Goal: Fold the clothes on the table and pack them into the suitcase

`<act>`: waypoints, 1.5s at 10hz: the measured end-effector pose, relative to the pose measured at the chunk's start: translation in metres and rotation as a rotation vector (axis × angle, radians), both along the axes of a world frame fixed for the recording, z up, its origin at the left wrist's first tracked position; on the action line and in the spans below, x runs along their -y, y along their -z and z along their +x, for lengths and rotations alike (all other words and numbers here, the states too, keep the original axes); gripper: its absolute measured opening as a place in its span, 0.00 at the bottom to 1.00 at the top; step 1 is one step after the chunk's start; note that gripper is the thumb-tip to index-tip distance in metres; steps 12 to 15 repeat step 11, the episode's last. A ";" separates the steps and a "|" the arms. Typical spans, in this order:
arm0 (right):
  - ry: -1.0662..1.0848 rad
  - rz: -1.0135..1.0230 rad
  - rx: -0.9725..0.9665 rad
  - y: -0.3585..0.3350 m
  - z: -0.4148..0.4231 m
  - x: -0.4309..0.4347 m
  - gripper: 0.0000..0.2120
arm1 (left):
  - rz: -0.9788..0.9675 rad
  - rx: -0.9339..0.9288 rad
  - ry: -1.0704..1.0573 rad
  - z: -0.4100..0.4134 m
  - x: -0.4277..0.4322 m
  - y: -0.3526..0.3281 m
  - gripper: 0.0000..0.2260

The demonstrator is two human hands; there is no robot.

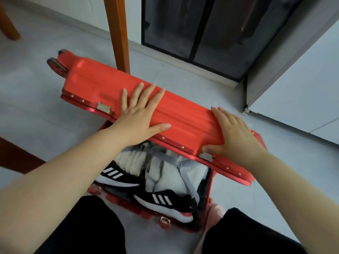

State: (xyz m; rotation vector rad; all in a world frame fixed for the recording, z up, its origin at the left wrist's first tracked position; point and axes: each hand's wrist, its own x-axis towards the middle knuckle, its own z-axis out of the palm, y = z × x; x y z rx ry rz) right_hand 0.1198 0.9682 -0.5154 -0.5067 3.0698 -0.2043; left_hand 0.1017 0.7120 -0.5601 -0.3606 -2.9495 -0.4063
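Observation:
A red hard-shell suitcase lies on the floor with its lid point(102, 87) partly lowered over the bottom half point(156, 219). My left hand point(141, 114) lies flat on the lid with fingers spread. My right hand point(236, 132) presses flat on the lid's near right corner, beside a metal latch plate point(207, 156). Inside the gap I see folded pale grey and cream clothes point(165, 173) under a grey strap, plus two black and white sneakers point(117, 176), point(168, 203).
A wooden table leg point(117, 33) stands just behind the lid. A dark glass-fronted cabinet point(211, 30) and a white cabinet point(297, 79) stand at the back right. Another wooden leg point(9, 24) is far left. My knees in black trousers point(88, 228) flank the suitcase.

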 end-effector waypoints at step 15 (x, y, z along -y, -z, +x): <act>-0.063 0.137 0.627 0.145 0.131 0.082 0.39 | -0.124 0.608 -0.127 0.153 0.042 0.156 0.44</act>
